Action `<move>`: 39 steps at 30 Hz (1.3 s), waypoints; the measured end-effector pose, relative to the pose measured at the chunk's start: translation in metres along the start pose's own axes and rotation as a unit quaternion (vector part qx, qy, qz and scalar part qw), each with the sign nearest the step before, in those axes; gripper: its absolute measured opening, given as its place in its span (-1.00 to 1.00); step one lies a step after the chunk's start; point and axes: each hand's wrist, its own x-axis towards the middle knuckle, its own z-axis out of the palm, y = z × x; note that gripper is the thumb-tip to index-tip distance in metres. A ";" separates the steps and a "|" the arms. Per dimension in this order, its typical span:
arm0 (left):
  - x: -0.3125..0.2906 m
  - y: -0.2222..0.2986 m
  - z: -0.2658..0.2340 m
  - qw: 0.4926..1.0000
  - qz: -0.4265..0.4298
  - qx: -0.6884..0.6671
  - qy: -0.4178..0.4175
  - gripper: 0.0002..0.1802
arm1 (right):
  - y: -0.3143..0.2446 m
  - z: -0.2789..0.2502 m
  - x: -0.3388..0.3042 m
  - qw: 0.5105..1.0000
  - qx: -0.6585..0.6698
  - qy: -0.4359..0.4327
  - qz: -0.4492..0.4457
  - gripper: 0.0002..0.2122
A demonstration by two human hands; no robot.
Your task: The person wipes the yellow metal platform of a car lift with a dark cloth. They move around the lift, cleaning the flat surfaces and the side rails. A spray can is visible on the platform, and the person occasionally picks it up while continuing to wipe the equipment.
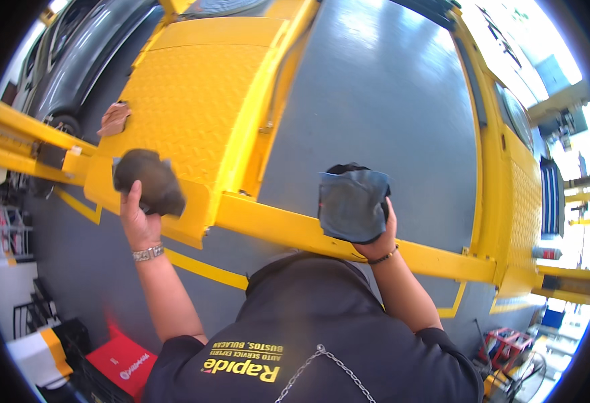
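Observation:
My left hand (140,221), with a metal band at the wrist, is closed on a dark cloth bundle (149,183), blurred by motion, above the near end of the yellow ramp (187,94). On the other side, my right hand (387,235) grips a folded blue-grey cloth (354,205) with black edges, held over the yellow crossbar (281,220). Both bundles hide most of the fingers. A brown crumpled glove or rag (115,119) lies at the ramp's left edge, apart from my left hand.
A dark car (87,54) stands at the far left. Another yellow ramp (516,201) runs along the right, with a small can (547,253) beside it. Grey floor (382,101) lies between the ramps. A red mat or cover (122,363) is at lower left, and a red wheeled frame (510,346) at lower right.

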 end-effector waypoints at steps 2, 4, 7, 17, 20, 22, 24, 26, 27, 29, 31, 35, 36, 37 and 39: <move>-0.007 -0.011 0.016 0.998 -0.040 0.016 -0.053 -0.51 | -0.004 -0.019 -0.004 0.999 -0.014 0.019 -0.030 -0.55; -0.020 -0.024 0.037 0.988 -0.118 0.017 -0.097 -0.50 | -0.009 -0.029 -0.016 0.998 -0.046 0.014 -0.047 -0.56; -0.057 -0.049 0.083 0.987 -0.151 0.012 -0.061 -0.47 | -0.018 -0.025 -0.038 0.999 -0.015 -0.013 -0.048 -0.57; -0.119 -0.059 0.110 0.978 -0.154 0.079 -0.112 -0.67 | -0.038 -0.044 -0.109 0.361 -0.844 -0.029 -0.397 -0.61; -0.117 -0.099 0.097 0.773 0.168 0.605 -0.092 -0.55 | -0.022 -0.071 -0.112 0.230 -0.935 -0.001 -0.272 -0.50; -0.118 -0.125 0.086 0.556 0.358 0.743 -0.104 -0.39 | -0.014 -0.072 -0.116 0.239 -0.934 0.002 -0.263 -0.48; -0.128 -0.159 0.086 0.586 0.338 0.688 -0.264 -0.38 | -0.013 -0.074 -0.114 0.243 -0.932 0.014 -0.268 -0.47; -0.145 -0.164 0.108 0.564 0.351 0.699 -0.266 -0.41 | -0.012 -0.080 -0.112 0.247 -0.929 0.030 -0.272 -0.45; -0.147 -0.164 0.114 0.578 0.351 0.681 -0.280 -0.44 | -0.009 -0.077 -0.113 0.238 -0.929 0.039 -0.281 -0.49; -0.153 -0.173 0.123 0.602 0.361 0.624 -0.345 -0.51 | -0.009 -0.082 -0.109 0.240 -0.922 0.029 -0.301 -0.53; -0.159 -0.176 0.137 0.626 0.399 0.519 -0.424 -0.68 | -0.010 -0.087 -0.108 0.241 -0.913 0.022 -0.330 -0.59; -0.155 -0.160 0.142 0.817 0.197 0.366 -0.399 -0.76 | -0.010 -0.078 -0.105 0.282 -0.904 0.030 -0.320 -0.67; -0.145 -0.141 0.139 0.832 0.204 0.363 -0.366 -0.76 | -0.009 -0.079 -0.106 0.284 -0.902 0.041 -0.323 -0.68; -0.129 -0.117 0.131 0.846 0.202 0.362 -0.336 -0.76 | -0.006 -0.079 -0.104 0.291 -0.901 0.054 -0.319 -0.69; -0.095 -0.061 0.111 0.844 0.237 0.397 -0.271 -0.76 | 0.005 -0.080 -0.100 0.269 -0.895 0.103 -0.341 -0.70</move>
